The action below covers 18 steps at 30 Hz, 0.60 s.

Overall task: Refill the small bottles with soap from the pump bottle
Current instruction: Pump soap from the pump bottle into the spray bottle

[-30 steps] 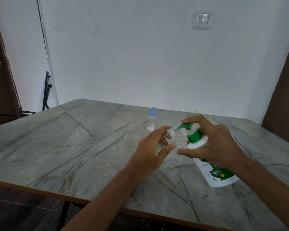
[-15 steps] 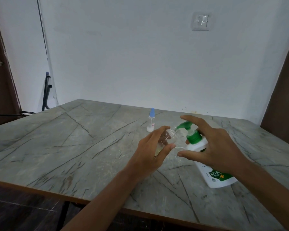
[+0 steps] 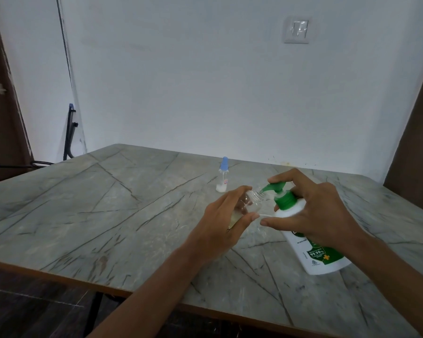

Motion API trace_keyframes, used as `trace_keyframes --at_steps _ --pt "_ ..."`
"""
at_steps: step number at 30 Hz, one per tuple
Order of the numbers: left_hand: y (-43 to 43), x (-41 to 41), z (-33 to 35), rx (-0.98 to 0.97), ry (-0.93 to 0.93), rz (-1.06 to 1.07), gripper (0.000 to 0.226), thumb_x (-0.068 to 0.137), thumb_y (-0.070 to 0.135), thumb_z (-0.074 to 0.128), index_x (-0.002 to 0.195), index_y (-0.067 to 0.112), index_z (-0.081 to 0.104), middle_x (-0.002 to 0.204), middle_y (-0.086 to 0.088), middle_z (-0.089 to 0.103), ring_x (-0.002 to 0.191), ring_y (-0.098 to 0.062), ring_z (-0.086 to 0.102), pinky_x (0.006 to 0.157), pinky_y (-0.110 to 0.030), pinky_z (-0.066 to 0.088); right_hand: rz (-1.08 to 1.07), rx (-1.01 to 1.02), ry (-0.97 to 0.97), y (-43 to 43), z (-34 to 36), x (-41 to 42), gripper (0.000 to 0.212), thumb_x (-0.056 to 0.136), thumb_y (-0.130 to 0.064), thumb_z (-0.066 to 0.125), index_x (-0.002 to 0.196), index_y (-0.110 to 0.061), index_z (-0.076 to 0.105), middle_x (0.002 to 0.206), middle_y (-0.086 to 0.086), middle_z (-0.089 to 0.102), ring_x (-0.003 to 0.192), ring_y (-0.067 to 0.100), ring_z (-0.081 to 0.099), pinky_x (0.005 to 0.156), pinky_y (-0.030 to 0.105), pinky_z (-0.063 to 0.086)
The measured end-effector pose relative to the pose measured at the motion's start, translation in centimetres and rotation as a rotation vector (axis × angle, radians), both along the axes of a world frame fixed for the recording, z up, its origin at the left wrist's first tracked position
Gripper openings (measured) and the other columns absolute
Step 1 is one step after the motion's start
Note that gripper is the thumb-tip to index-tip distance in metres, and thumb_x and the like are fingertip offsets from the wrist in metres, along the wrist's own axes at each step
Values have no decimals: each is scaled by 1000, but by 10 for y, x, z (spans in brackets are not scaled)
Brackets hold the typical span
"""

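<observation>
Veined stone tabletop point(image 3: 108, 211), clear sm. bottle point(image 3: 254, 203), white pump bottle point(image 3: 313, 262)

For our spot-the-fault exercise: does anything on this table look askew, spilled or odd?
The green-topped white pump bottle leans instead of standing flat, tipped by the right hand toward the uncapped small clear bottle slanted in the left hand. No spill shows.

Left hand point(image 3: 220, 222) and right hand point(image 3: 318, 215) — bare, long-fingered — on bare forearms point(image 3: 156, 284).

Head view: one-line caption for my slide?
Left hand holds an uncapped clear small bottle at the spout of the pump bottle, right hand on the pump; a blue-capped bottle stands behind.
</observation>
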<state>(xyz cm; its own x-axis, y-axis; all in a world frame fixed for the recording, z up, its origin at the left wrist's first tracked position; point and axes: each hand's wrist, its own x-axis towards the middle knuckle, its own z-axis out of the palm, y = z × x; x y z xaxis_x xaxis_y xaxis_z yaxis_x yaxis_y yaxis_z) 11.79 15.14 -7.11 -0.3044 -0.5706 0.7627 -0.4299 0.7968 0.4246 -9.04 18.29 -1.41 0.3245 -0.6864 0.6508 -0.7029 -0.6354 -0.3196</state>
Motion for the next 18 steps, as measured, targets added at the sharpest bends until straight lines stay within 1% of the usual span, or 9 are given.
trace_keyframes --at_steps 2,4,6,8,11,13,15,18 --pt "-1 0 0 4 -4 -4 49 92 40 56 134 18 47 111 9 59 93 2 58 84 -6 44 6 -11 -20 1 0 0 61 50 -60 81 103 -51 51 77 -17 69 71 -2 68 54 9 52" --pt "-1 -1 0 0 -3 -6 48 91 39 57 134 18 47 111 8 60 92 2 58 84 -7 44 7 -16 -24 1 0 0 62 51 -59 82 104 -50 52 78 -17 69 72 -3 68 55 9 52" --pt "-1 -2 0 -11 7 -5 48 92 41 57 132 17 48 112 6 62 94 -1 59 84 -10 47 2 -22 -1 1 -1 0 67 54 -60 83 111 -52 49 81 -15 71 72 -1 68 59 12 54" --pt "-2 -2 0 -11 26 5 47 92 42 55 132 18 49 112 7 62 93 -1 60 83 -12 49 -15 -27 46 2 -1 1 74 58 -62 82 122 -54 44 86 -15 72 73 -1 68 63 14 54" --pt "-2 -2 1 -12 33 12 45 92 40 56 131 18 49 111 11 61 92 0 60 82 -11 49 -23 -30 83 3 -1 1 80 61 -66 78 131 -51 41 93 -17 71 75 -1 68 67 15 55" --pt "-2 -2 0 -11 33 11 45 92 39 56 131 17 49 111 7 62 93 -3 61 83 -13 50 -15 -29 78 2 -1 1 79 61 -65 78 130 -50 42 93 -17 71 76 -1 68 67 13 54" --pt "-2 -2 0 -5 33 9 46 92 39 56 132 17 48 112 7 63 94 -4 61 84 -15 51 -13 -26 71 1 -1 1 77 60 -64 79 126 -51 42 91 -15 72 75 0 68 66 15 55" --pt "-2 -2 0 5 22 15 46 92 40 56 132 19 47 111 12 60 93 1 61 83 -11 49 -14 -8 56 0 1 2 75 57 -64 80 120 -57 41 87 -10 73 67 6 70 61 23 59"
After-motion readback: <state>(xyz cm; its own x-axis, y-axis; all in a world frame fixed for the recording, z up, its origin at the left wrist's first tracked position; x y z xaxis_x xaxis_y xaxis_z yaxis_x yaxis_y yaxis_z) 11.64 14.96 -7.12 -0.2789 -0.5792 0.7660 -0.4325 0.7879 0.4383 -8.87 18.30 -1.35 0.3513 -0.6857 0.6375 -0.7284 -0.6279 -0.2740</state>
